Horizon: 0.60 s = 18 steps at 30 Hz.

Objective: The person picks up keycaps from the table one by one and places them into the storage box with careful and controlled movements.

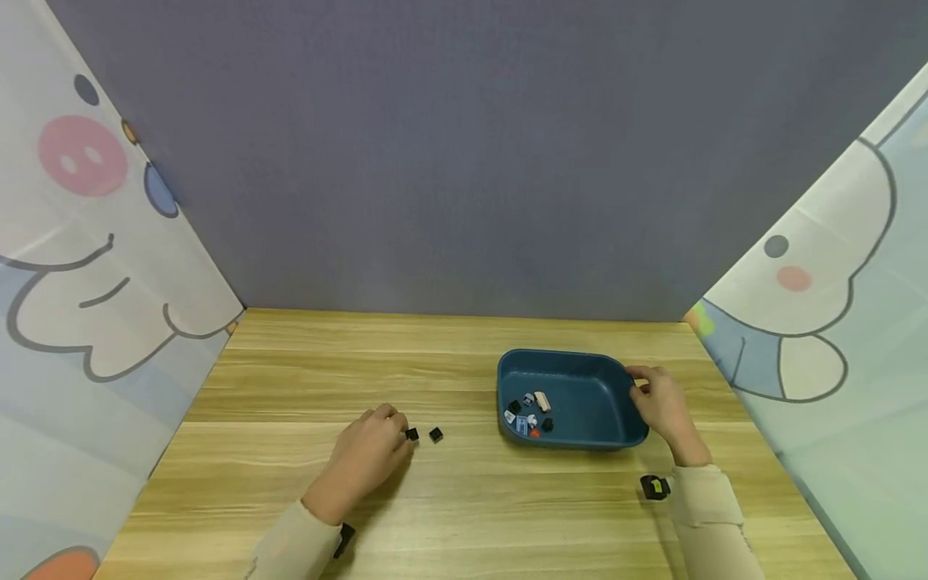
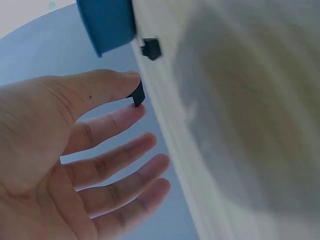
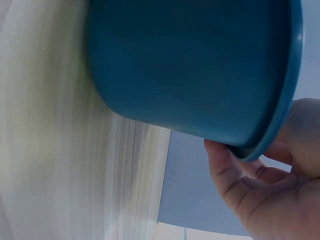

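Observation:
In the head view my left hand (image 1: 368, 451) is over the left-middle of the table. Its thumb and index finger pinch a small black block-like piece (image 2: 138, 94), while the other fingers are spread apart. A second small black piece (image 1: 436, 435) lies on the wood just right of it. On the right stands a dark blue plastic bin (image 1: 594, 403), and my right hand (image 1: 658, 401) grips its right rim. Several small pieces sit at the bin's left end, among them a cream bar (image 1: 542, 402), a red piece (image 1: 535, 432) and a black one (image 1: 547, 424).
The wooden table (image 1: 464, 515) ends at a grey-purple panel (image 1: 464, 161) at the back. Cartoon-printed sheets (image 1: 797, 322) flank both sides. A small black device (image 1: 656, 487) is worn near the right sleeve (image 1: 706, 499).

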Available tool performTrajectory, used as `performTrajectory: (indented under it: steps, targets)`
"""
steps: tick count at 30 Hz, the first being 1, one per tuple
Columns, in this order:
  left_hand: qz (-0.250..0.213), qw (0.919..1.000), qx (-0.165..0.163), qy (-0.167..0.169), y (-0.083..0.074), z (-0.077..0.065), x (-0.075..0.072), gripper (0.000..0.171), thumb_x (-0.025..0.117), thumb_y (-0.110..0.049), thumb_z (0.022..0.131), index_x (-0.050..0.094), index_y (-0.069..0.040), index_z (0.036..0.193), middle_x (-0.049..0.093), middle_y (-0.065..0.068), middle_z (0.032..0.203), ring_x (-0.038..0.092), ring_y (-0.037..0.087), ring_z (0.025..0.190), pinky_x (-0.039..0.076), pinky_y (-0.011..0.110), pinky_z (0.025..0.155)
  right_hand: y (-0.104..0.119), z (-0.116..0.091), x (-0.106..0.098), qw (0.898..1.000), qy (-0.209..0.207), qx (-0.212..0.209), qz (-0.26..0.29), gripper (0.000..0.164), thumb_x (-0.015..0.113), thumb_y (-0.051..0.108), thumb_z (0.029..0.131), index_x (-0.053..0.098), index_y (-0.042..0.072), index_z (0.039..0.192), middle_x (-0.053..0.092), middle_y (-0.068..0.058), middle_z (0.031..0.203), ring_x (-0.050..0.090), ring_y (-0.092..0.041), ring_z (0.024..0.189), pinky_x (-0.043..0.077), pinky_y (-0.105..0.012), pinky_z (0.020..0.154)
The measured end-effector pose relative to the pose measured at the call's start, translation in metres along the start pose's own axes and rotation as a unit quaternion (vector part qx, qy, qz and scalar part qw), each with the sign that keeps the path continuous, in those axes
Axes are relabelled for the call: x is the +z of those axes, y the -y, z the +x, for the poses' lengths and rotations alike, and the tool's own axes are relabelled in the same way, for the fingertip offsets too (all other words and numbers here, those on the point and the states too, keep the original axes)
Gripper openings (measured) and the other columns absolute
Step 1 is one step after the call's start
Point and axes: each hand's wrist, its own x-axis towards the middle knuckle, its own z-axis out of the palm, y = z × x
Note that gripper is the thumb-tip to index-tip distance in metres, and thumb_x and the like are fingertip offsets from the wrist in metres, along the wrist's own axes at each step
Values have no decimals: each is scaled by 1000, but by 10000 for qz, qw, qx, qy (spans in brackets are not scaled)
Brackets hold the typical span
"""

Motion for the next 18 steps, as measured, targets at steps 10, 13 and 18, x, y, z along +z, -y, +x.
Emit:
performTrajectory:
  steps: [10, 13, 18]
  targets:
    - [60, 9993, 366, -53, -31, 34, -7, 18, 81, -24, 86, 74, -11, 96, 67, 7, 105, 64, 24, 83, 56, 34, 64, -3, 1, 2, 9999, -39, -87, -64, 34, 58, -9, 88, 62, -12, 122, 57, -35, 109, 66, -42, 83, 55, -47, 63]
    - [60, 9987, 500, -10, -41, 44, -9, 18, 79, -25, 87, 74, -11, 98, 67, 8, 106, 64, 25, 84, 56, 35, 65, -4, 1, 2, 10000, -9, -49, -22, 35, 56, -8, 89, 62, -13, 123, 56, -35, 110, 66, -44, 86, 56, -48, 64]
    - [132, 9969, 773, 16, -61, 63, -10, 18, 76, -26, 90, 74, -11, 99, 67, 7, 106, 64, 25, 85, 57, 37, 69, -3, 1, 2, 10000, 72, 53, 36, 36, 54, -7, 90, 60, -13, 125, 54, -36, 112, 65, -47, 90, 56, -49, 66]
